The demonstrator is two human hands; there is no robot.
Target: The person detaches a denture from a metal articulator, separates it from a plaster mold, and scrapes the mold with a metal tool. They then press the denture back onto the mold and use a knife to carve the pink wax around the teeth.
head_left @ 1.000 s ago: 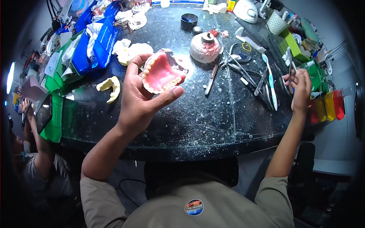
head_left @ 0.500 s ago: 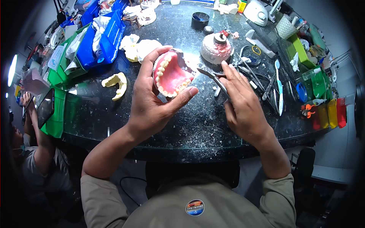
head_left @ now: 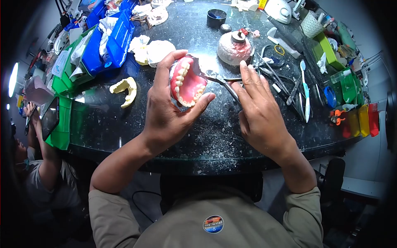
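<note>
My left hand (head_left: pixel 162 101) is closed around a pink denture (head_left: pixel 192 84) with a row of cream teeth, its palate side facing up and right. Grey-white plaster shows along the denture's back edge. In my right hand (head_left: pixel 264 109) is a pair of metal pliers (head_left: pixel 220 77), handles running under my fingers. The plier jaws point left and meet the plaster edge on the denture's right side. Just beyond the pliers stands a round plaster lump (head_left: pixel 235 48) with pink patches and a metal piece on top.
A yellowish horseshoe-shaped cast (head_left: pixel 129 91) lies to the left. Behind it are white plaster pieces (head_left: pixel 160 53) and blue bins (head_left: pixel 118 39). Hand tools and a toothbrush (head_left: pixel 305 89) lie at right. White debris is scattered along the front. Another person's hand (head_left: pixel 29 109) shows at far left.
The pliers have moved left, and their jaws now meet the plaster edge. My left hand has tilted the denture, turning its teeth more upright.
</note>
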